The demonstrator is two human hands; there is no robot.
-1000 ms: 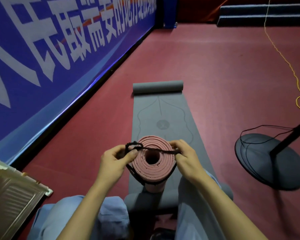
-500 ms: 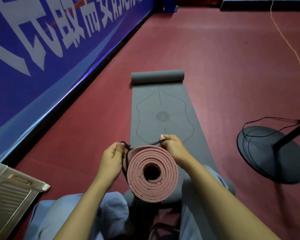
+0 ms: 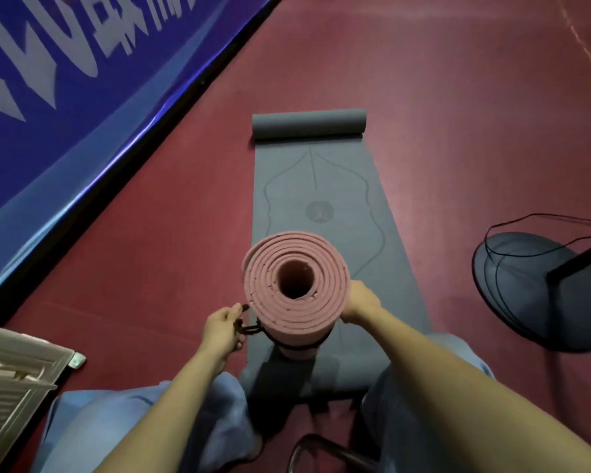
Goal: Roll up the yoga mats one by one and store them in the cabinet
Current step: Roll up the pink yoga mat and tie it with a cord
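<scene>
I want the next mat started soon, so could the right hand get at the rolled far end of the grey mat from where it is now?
Probably not yet. The right hand is on the rolled pink foam mat, and the grey mat's rolled far end lies well beyond it; nothing blocks the way.

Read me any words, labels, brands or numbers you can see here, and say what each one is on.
Blue banner: large white Chinese characters, cropped by the top of the frame; none reads whole.
Grey yoga mat: a round logo mark and printed alignment lines, too faint to read as text.
Pink rolled mat: no text visible.
Round black stand base: no text visible.
</scene>
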